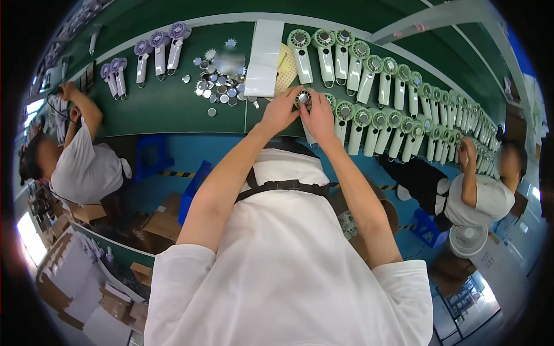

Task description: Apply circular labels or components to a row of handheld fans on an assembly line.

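Note:
Both my hands are at the head of a pale green handheld fan (304, 97) at the table's near edge. Its white handle hangs down toward me, partly covered by my right hand. My left hand (281, 112) closes on the left side of the round grille, fingertips beside the silver centre disc. From the other side, my right hand (319, 117) grips the rim with its fingers bent. Left of my hands lies a loose pile of round silver caps (222, 87), with a blurred patch at its upper right.
A white board (265, 57) lies by a yellow dotted sheet (285, 69). Rows of green fans (373, 63) fill the table's right side; several purple fans (157, 40) lie far left. One co-worker (92, 161) sits left, another (482, 187) right. A blue stool (196, 187) stands below.

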Demonstrator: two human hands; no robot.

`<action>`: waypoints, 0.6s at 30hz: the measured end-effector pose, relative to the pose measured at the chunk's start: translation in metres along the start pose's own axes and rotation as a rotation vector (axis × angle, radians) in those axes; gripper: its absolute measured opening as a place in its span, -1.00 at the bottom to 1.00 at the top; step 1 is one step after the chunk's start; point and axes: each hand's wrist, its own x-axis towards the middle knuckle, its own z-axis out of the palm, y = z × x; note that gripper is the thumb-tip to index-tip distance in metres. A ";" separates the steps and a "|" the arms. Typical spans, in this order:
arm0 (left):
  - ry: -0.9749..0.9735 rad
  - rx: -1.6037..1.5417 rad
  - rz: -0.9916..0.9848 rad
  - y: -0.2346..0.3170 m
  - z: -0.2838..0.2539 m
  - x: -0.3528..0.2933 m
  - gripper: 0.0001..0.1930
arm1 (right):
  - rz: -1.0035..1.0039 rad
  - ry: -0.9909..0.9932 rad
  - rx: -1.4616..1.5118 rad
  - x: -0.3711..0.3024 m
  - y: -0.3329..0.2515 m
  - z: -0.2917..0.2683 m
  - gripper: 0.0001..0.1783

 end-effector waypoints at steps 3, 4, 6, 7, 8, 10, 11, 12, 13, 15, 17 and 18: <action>-0.026 0.049 0.007 0.012 0.002 -0.003 -0.31 | 0.200 0.020 0.184 -0.024 0.005 -0.012 -0.68; -0.035 0.052 0.008 0.016 0.003 -0.005 -0.31 | 0.209 0.022 0.187 -0.033 0.007 -0.014 -0.68; 0.024 0.060 0.014 0.023 0.004 -0.008 -0.31 | 0.337 -0.054 0.247 -0.049 0.010 -0.017 -0.69; 0.062 0.044 0.010 0.023 0.007 -0.009 -0.37 | 0.354 -0.048 0.245 -0.057 0.011 -0.015 -0.68; 0.050 0.047 0.010 0.023 0.008 -0.008 -0.37 | 0.366 -0.046 0.250 -0.062 0.011 -0.013 -0.68; 0.105 0.128 0.025 0.021 0.009 -0.006 -0.45 | 0.398 -0.067 0.202 -0.070 0.011 -0.008 -0.65; 0.134 0.145 0.075 0.021 0.010 -0.006 -0.55 | 0.406 -0.126 0.158 -0.071 0.012 -0.007 -0.57; 0.124 0.148 0.075 0.020 0.010 -0.005 -0.55 | 0.414 -0.125 0.164 -0.073 0.013 -0.004 -0.57; 0.123 0.187 0.069 0.020 0.011 -0.002 -0.57 | 0.389 -0.153 0.099 -0.070 0.013 -0.002 -0.54; 0.133 0.238 0.065 0.021 0.012 0.000 -0.60 | 0.325 -0.204 -0.014 -0.071 0.012 -0.001 -0.47; 0.102 0.253 0.061 0.021 0.011 0.001 -0.61 | 0.333 -0.242 -0.019 -0.065 0.009 -0.003 -0.52; 0.078 0.264 0.055 0.021 0.010 0.001 -0.61 | 0.334 -0.283 -0.029 -0.064 0.009 -0.003 -0.57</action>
